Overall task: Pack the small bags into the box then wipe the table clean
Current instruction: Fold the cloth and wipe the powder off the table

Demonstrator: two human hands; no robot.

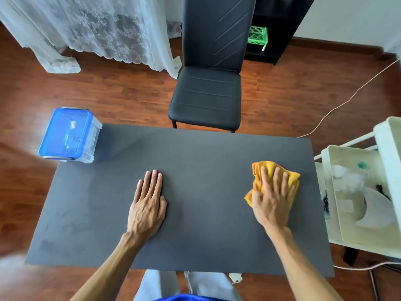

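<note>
Head view, operator: your right hand (pixel 273 202) lies palm down with fingers spread on the crumpled yellow-orange cleaning cloth (pixel 269 170), pressing it flat against the dark grey rectangular table (pixel 206 170) near the table's right edge. The grip is a flat press rather than a clench; the cloth bunches out beyond your fingertips and beside your thumb. Your left hand (pixel 148 202) rests flat on the bare tabletop near its centre, fingers extended and close together, grasping nothing.

The clear plastic storage box with the blue lid (pixel 69 135) sits at the far left corner of the table, lid on, partly overhanging the table edge. Some contents show dimly through the lid, but you cannot tell what they are. It stands well apart from both hands.

Beyond the far edge of the table stands a black padded high-backed chair (pixel 207 94) on the reddish wooden floor (pixel 108 92). A white tiered utility cart (pixel 358 192) stands just beside the right edge of the table, holding pale items too blurred to identify. White lace curtains (pixel 97 29) hang at the far left.
</note>
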